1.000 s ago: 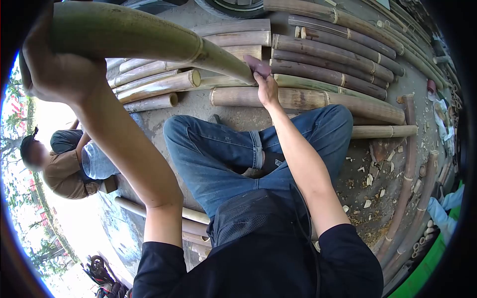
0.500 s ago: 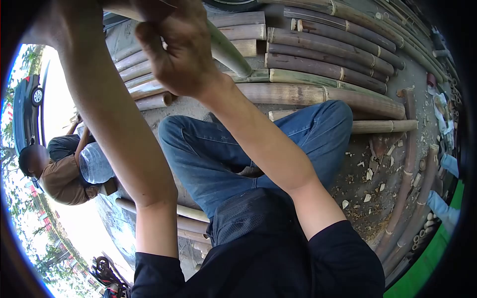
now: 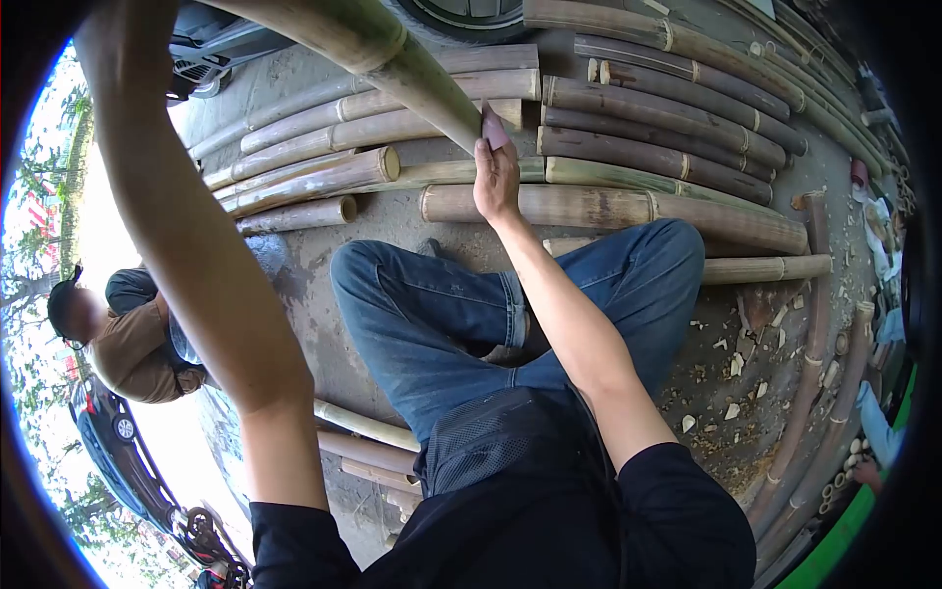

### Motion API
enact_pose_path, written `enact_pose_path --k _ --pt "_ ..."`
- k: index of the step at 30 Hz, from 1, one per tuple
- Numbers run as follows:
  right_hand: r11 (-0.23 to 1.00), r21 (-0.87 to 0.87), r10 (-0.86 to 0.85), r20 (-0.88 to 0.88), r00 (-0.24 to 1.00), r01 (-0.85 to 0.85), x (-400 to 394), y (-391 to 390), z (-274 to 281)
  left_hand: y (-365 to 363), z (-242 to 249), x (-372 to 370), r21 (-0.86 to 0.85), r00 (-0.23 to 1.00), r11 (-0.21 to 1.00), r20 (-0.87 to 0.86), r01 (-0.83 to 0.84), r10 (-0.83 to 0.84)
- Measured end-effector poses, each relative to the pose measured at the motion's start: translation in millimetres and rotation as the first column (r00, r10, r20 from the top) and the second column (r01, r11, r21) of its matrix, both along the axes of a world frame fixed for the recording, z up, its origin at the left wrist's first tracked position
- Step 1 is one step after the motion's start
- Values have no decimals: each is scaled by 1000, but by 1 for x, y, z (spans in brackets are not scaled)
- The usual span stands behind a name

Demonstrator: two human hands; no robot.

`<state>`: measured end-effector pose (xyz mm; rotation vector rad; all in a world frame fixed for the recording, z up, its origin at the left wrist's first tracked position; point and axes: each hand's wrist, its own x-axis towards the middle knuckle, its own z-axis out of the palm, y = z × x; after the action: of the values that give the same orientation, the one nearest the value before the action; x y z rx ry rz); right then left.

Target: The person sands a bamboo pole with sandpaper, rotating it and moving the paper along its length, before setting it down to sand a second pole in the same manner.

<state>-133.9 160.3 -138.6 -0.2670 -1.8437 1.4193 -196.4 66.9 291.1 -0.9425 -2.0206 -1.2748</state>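
A bamboo pole (image 3: 402, 69) slants down from the top edge toward my right hand (image 3: 497, 185). My right hand is closed on a folded pink piece that looks like sandpaper (image 3: 494, 128), pressed against the pole's lower part. My left hand (image 3: 132, 15) is at the upper left corner, mostly cut off by the frame, beyond my raised forearm. Its fingers are hidden, so its hold on the pole cannot be made out.
Cut bamboo lengths (image 3: 648, 108) lie in rows on the ground ahead. My bent legs (image 3: 618, 285) are below the pole. Wood chips (image 3: 731, 383) litter the right. A wheel (image 3: 461, 20) stands at the top; another person (image 3: 128, 334) sits at the left.
My right hand has moved away and to the right along the pole, down to its lower part, and the pink piece now shows. My left forearm has shifted slightly left. The view has tilted a little.
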Motion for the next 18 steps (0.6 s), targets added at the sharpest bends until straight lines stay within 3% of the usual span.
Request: enact_pose_path --k 2,3,4,6,7,8,10,11,13,15,16,17,18 --pt "999 -25 39 -174 984 -44 -11 -2 49 -6 16 3 -378 986 925 -129 50 -106" --pt "997 -25 66 -207 976 -73 -12 -6 80 -11 14 -9 -352 975 919 -60 179 -213" --pt "998 4 60 -271 961 -61 -17 -11 111 -15 18 -19 -352 974 918 -61 182 -217" --pt "996 85 51 -401 914 -19 -38 -27 168 -18 31 -37 -625 964 761 -54 171 -262" --pt "991 131 49 -464 885 14 -50 -35 194 -11 34 -50 -598 987 802 -139 -21 -78" --pt "991 130 75 -523 849 -7 -54 -43 225 -11 35 -50 -603 987 798 -138 -15 -86" --pt "987 145 143 -541 828 -75 -55 -49 276 -10 35 -54 -277 962 944 248 179 -110" --pt "984 171 137 -566 813 -47 -49 -48 298 -11 37 -59 -277 961 943 253 186 -115" --pt "981 195 137 -587 798 -25 -54 -47 298 -17 46 -72 -432 972 898 233 76 30" --pt "922 347 62 -566 822 169 -72 -50 259 -18 45 -70 -506 972 862 209 9 112" --pt "963 212 -53 -464 884 168 -63 -64 240 -14 38 -57 -593 996 803 20 -59 88" --pt "946 288 -35 -361 932 147 -73 -58 203 -13 32 -50 -661 986 737 -164 -142 43" --pt "958 241 -73 -330 941 158 -78 -57 166 -16 28 -51 -662 985 735 -164 -147 49"
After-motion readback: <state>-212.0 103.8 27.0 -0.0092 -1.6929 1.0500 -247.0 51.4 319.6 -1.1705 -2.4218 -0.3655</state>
